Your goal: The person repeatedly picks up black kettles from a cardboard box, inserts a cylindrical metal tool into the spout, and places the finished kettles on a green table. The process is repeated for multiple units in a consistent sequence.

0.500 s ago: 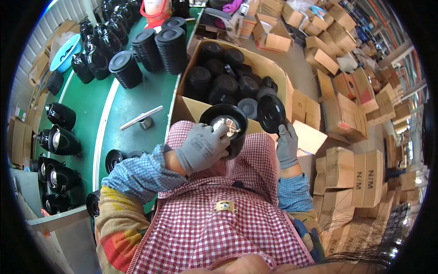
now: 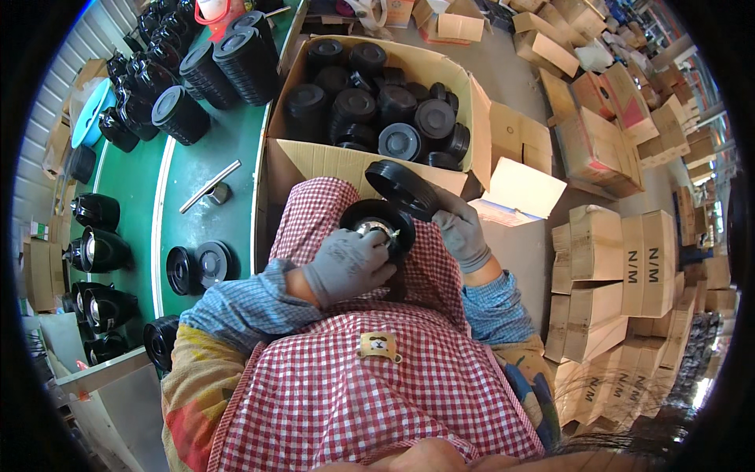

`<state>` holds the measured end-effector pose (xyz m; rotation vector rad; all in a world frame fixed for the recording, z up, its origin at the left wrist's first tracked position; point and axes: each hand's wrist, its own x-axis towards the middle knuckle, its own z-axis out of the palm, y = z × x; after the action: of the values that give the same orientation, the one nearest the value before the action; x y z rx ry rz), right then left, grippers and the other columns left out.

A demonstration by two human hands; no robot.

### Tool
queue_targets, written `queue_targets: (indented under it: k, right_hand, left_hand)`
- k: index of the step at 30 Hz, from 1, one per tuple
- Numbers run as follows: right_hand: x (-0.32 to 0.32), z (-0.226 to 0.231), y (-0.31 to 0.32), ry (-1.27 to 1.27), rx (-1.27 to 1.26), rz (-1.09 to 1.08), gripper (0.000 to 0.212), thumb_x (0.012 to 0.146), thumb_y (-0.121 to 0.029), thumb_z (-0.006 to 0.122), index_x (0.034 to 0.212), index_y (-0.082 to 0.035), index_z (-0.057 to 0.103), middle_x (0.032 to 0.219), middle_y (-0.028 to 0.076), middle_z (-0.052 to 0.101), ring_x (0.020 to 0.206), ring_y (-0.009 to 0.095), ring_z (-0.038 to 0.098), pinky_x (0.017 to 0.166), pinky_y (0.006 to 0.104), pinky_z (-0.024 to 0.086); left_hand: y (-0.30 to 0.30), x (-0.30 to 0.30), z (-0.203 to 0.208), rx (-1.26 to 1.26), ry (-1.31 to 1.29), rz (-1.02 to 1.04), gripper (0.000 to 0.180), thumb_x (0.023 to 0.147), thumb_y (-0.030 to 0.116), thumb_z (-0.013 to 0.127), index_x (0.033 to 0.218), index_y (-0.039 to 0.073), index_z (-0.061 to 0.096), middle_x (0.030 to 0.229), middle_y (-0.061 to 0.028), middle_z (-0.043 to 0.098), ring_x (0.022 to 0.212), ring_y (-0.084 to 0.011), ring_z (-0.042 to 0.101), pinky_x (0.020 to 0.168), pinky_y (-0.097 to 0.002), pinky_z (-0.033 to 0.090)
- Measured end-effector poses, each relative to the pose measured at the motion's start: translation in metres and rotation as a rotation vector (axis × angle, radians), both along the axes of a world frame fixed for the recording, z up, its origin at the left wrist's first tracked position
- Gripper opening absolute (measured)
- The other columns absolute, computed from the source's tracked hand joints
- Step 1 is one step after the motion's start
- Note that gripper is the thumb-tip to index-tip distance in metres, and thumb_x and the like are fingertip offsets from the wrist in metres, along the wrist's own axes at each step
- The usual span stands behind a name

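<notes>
Seen from above, over a red-and-white checked apron (image 2: 370, 393) with a small bear patch. Left hand (image 2: 346, 266), in a grey glove, pressed onto a round black part (image 2: 377, 224) held over the lap, fingers curled around its near rim and grasping it; a shiny metal centre just visible beside the fingertips. Right hand (image 2: 462, 234), also grey-gloved, gripping a second black disc-shaped lid (image 2: 403, 187), tilted and held just above and behind the first part, the two pieces touching or nearly so. Directly ahead, an open cardboard box (image 2: 314, 161) packed with more round black parts, some stacked, some lying loose. To the left, a green counter (image 2: 236, 149) carrying a metal rod with a small dark fitting beside it, a pair of flat black discs (image 2: 198, 267) near the edge, and ribbed black stacks (image 2: 212, 71) farther back. Along the far left rim, dark glossy pot-shaped housings (image 2: 98, 250) in a row. To the right, on the floor, many closed and folded cardboard cartons (image 2: 602, 259) piled side by side, one with its flap standing open right beside the right forearm.
</notes>
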<state>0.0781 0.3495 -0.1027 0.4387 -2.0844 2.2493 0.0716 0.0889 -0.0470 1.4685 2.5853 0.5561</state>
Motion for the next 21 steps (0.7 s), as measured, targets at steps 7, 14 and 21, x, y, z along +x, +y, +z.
queue_targets:
  k: [7, 14, 21]
  right_hand:
    - [-0.020, 0.009, -0.006, -0.104, -0.011, 0.138, 0.060, 0.091, -0.037, 0.065, 0.133, 0.006, 0.061, 0.133, 0.017, 0.065, 0.123, 0.026, 0.060, 0.110, 0.0373, 0.043]
    - [-0.029, -0.009, -0.011, 0.042, 0.078, 0.181, 0.056, 0.089, -0.041, 0.061, 0.123, 0.002, 0.070, 0.131, 0.018, 0.066, 0.128, 0.033, 0.058, 0.115, 0.0446, 0.037]
    - [-0.033, -0.013, -0.036, 0.155, 0.092, 0.078, 0.041, 0.098, -0.039, 0.060, 0.100, -0.002, 0.078, 0.118, 0.015, 0.071, 0.123, 0.033, 0.060, 0.117, 0.0491, 0.033]
  left_hand:
    - [-0.053, -0.064, -0.018, 0.716, -0.278, 0.345, 0.016, 0.090, 0.005, 0.067, 0.105, -0.001, 0.070, 0.106, -0.0145, 0.070, 0.099, -0.0287, 0.069, 0.087, -0.0355, 0.055]
    - [-0.021, -0.094, -0.063, 0.794, -0.747, 0.038, 0.051, 0.112, 0.032, 0.030, 0.129, -0.004, 0.061, 0.138, -0.0223, 0.058, 0.130, -0.0335, 0.056, 0.113, -0.0422, 0.040]
    - [-0.015, -0.102, -0.082, 0.764, -0.583, -0.151, 0.044, 0.108, 0.024, 0.038, 0.114, -0.005, 0.070, 0.129, -0.0257, 0.063, 0.126, -0.0396, 0.059, 0.111, -0.0469, 0.042]
